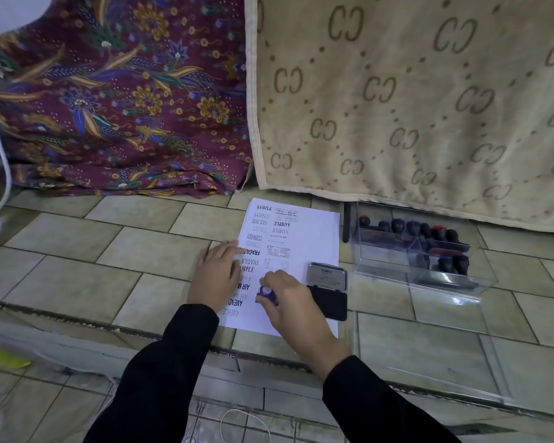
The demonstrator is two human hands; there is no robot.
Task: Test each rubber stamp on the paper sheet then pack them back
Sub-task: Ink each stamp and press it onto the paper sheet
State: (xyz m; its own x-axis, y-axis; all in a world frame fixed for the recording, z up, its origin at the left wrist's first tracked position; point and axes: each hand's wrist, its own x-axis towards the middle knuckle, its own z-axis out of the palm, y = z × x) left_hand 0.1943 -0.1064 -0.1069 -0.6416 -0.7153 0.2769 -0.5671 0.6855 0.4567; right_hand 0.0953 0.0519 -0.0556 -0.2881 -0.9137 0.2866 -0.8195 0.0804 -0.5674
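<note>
Rubber stamp (pixel 266 293) under test stands upright over the lower middle of the paper sheet (pixel 304 251). Its long axis is vertical, with the blue-capped handle pointing up at my camera and the printing face turned down. Fingers hide the base, so I cannot tell whether the face meets the paper.

I record the right grip (pixel 290 303) clamped on the handle, fingers and thumb curled round it from the right. The left grip (pixel 216 273) lies flat with fingers straight, pressing on the sheet's left edge.

The sheet lies on the tiled floor (pixel 77 282) and carries rows of test marks, SAMPLE, EXPRESS and FRAGILE among them. Just right of the stamp an ink pad (pixel 328 284) lies open across the sheet's right edge, its labelled lid folded back on the far side.

Further right a clear box (pixel 383 266) holds the other stamps (pixel 422 231) in a back row and a smaller front group. Behind hang a beige blanket (pixel 397 107) and a patterned maroon cloth (pixel 109 107).
</note>
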